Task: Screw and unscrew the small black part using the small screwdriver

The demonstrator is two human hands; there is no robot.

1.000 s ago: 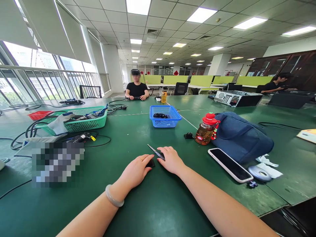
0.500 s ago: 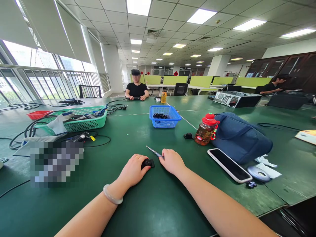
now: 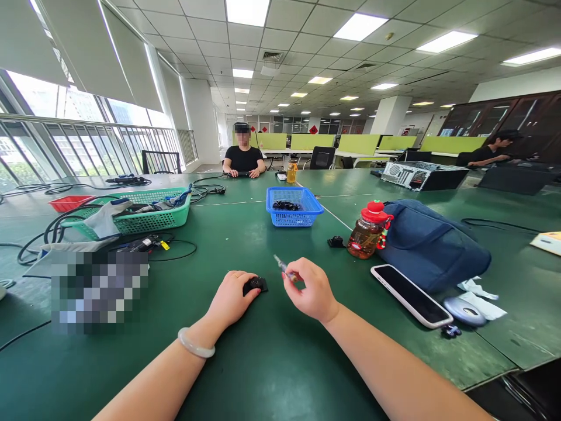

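My left hand [image 3: 231, 295] rests on the green table [image 3: 267, 356], thumb and fingers closed around a small black part [image 3: 258, 284] with a round raised piece on top. Between the thumb and fingers of my right hand [image 3: 312, 289] is a slim screwdriver [image 3: 281, 264], raised a little over the table. Its thin tip points forward and to the left, and the fingers partly cover its handle. A short gap separates the tool from the black part.
Ahead stands a blue basket [image 3: 294, 217] with black parts inside. To the right are another black part [image 3: 336, 241], a red-lidded bottle [image 3: 364, 237], a blue bag [image 3: 433, 248] and a phone [image 3: 411, 296]. A green basket [image 3: 175, 219] and cables lie left. A person [image 3: 243, 158] sits opposite.
My right hand has lifted and turned, and the screwdriver has risen from low by the table to a steeper angle. My left hand has shifted slightly left with the black part.
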